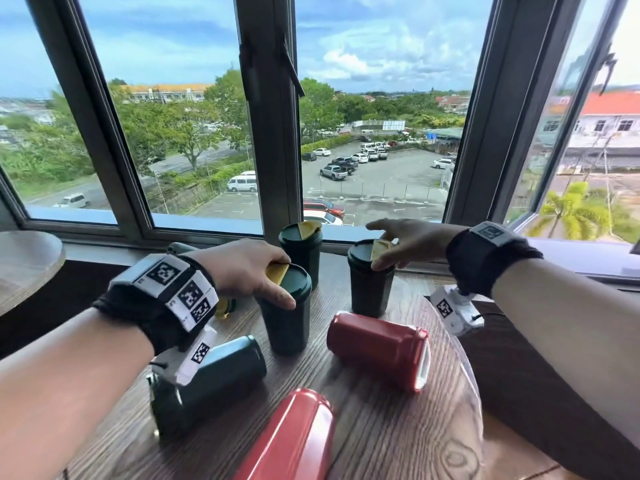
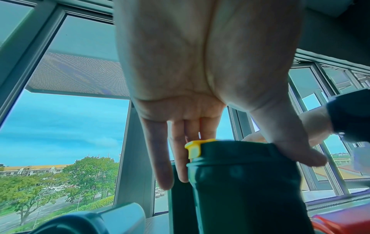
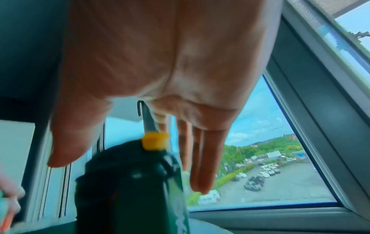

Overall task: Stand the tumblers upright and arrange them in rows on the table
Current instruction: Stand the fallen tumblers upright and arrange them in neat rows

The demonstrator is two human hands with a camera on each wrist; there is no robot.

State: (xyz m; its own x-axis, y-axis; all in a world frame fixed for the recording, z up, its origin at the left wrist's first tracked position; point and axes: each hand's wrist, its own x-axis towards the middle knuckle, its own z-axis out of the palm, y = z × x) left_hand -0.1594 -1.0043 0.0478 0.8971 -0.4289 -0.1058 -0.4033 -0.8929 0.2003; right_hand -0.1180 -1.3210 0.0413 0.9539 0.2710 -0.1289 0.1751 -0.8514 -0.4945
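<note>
Three dark green tumblers with yellow lid flaps stand upright near the window. My left hand (image 1: 277, 278) grips the lid of the nearest one (image 1: 287, 327) from above, with the thumb on its right side and the fingers behind it (image 2: 246, 190). My right hand (image 1: 381, 245) hovers open over the right tumbler (image 1: 370, 292), fingers straight, thumb close to its rim; the right wrist view of that tumbler (image 3: 128, 190) is blurred. The third upright tumbler (image 1: 301, 254) stands behind, untouched. A green tumbler (image 1: 211, 375) and two red tumblers (image 1: 377, 351) (image 1: 291, 441) lie on their sides.
The wooden table (image 1: 381, 427) ends at the window sill (image 1: 207, 226) just behind the upright tumblers. Another tumbler (image 1: 176, 249) lies partly hidden behind my left hand. A second round table (image 1: 27, 265) stands at the far left. Dark seating (image 1: 519, 393) runs along the right.
</note>
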